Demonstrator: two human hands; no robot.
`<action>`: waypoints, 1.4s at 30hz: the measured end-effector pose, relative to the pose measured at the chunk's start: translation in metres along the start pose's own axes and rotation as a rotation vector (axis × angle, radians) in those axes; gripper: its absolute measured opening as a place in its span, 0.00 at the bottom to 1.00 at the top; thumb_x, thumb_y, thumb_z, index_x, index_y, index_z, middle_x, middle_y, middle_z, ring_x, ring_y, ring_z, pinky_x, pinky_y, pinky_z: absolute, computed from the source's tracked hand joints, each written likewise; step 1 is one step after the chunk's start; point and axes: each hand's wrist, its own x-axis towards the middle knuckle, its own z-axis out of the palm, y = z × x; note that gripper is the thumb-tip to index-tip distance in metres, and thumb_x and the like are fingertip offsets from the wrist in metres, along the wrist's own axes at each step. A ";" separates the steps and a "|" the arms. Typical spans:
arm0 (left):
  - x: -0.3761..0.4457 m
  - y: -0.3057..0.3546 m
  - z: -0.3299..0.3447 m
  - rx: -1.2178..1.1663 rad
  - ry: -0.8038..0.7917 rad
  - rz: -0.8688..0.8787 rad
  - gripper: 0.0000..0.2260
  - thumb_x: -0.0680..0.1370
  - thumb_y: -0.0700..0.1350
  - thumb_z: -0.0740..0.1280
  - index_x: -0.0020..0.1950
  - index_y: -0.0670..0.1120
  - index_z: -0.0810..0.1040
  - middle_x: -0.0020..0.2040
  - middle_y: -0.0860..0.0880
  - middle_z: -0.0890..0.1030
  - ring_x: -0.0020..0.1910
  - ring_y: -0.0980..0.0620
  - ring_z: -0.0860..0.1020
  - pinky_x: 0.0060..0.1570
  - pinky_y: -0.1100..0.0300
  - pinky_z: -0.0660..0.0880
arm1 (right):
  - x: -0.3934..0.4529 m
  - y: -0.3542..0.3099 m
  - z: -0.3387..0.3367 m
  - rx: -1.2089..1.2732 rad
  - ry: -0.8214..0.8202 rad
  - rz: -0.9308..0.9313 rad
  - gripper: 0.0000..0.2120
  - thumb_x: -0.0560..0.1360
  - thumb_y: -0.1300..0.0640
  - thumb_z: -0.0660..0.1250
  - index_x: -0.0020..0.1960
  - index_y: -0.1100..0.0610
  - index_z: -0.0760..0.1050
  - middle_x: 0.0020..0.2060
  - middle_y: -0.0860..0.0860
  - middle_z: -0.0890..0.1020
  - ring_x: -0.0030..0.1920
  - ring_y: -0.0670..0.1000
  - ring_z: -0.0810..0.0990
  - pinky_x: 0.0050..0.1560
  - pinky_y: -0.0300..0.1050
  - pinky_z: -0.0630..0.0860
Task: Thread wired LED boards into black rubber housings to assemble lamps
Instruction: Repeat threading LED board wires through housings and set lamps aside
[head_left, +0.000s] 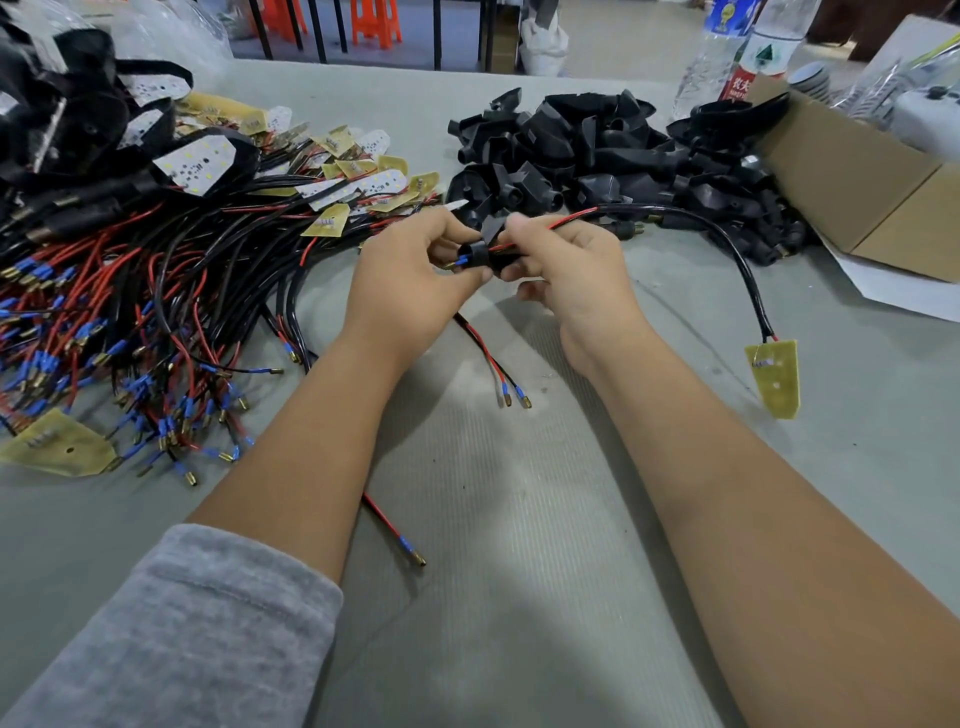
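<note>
Above the grey table (519, 519), both hands are meeting around one black rubber housing (480, 253): the left hand (410, 280) is gripping its round neck, where blue wire tips are poking out, while the right hand (566, 270) is pinching the red wire (566, 218) entering its other side. That cable is arching right, its yellow LED board (774, 379) lying well apart from the hands, and loose housings (597, 150) are lying heaped just beyond the fingers

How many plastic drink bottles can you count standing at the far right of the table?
2. A clear bottle with a blue label stands behind the pile of black housings; a bottle with a red and green label stands just right of it, beside the cardboard box. Others may be hidden.
</note>
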 end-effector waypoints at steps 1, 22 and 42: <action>0.001 0.000 0.000 -0.021 0.012 -0.011 0.14 0.69 0.40 0.76 0.42 0.58 0.77 0.39 0.59 0.80 0.38 0.66 0.76 0.40 0.73 0.69 | 0.001 -0.001 0.000 0.044 0.002 0.016 0.11 0.79 0.58 0.66 0.39 0.58 0.80 0.34 0.52 0.81 0.31 0.47 0.76 0.32 0.39 0.70; 0.004 -0.002 -0.008 -0.503 0.016 -0.278 0.04 0.75 0.40 0.73 0.41 0.47 0.83 0.33 0.50 0.84 0.36 0.56 0.82 0.40 0.65 0.78 | 0.001 0.007 0.000 0.033 -0.007 -0.060 0.06 0.76 0.63 0.69 0.41 0.57 0.78 0.33 0.51 0.81 0.31 0.47 0.76 0.33 0.39 0.74; 0.012 0.002 -0.012 -1.007 -0.003 -0.550 0.05 0.80 0.38 0.65 0.47 0.40 0.80 0.41 0.45 0.85 0.41 0.52 0.84 0.41 0.62 0.80 | 0.000 0.007 0.001 0.197 0.055 -0.013 0.06 0.76 0.67 0.68 0.43 0.61 0.74 0.34 0.57 0.82 0.32 0.50 0.82 0.39 0.43 0.81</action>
